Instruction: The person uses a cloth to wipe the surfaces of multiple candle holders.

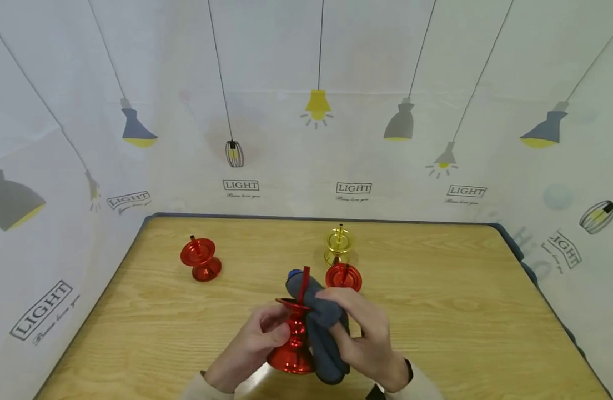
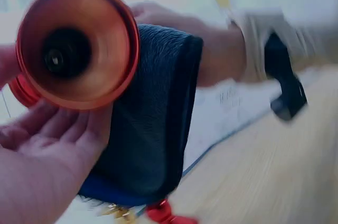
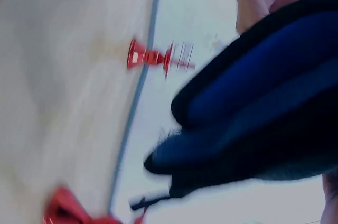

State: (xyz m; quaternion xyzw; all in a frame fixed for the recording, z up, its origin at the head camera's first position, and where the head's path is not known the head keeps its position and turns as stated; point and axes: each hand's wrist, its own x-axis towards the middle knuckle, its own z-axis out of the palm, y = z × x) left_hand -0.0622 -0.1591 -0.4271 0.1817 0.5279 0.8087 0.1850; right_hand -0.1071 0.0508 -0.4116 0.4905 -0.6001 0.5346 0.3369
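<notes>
My left hand (image 1: 256,340) grips a shiny red candlestick (image 1: 295,329) round its stem and base, with its dish and spike uppermost. In the left wrist view the hollow underside of its base (image 2: 108,44) faces the camera. A folded blue-grey cloth (image 1: 328,350) is pinched in my right hand (image 1: 370,333) and lies against the candlestick's right side, beside the spike. The cloth (image 3: 248,113) fills much of the right wrist view, its bright blue inner layer showing, and hides most of that hand's fingers.
A second red candlestick (image 1: 206,269) stands on the wooden table (image 1: 446,311) at the back left. Behind my right hand are another red candlestick (image 1: 353,276) and a gold one (image 1: 332,258). White sheeting (image 1: 286,155) printed with lamps rises along the back and sides.
</notes>
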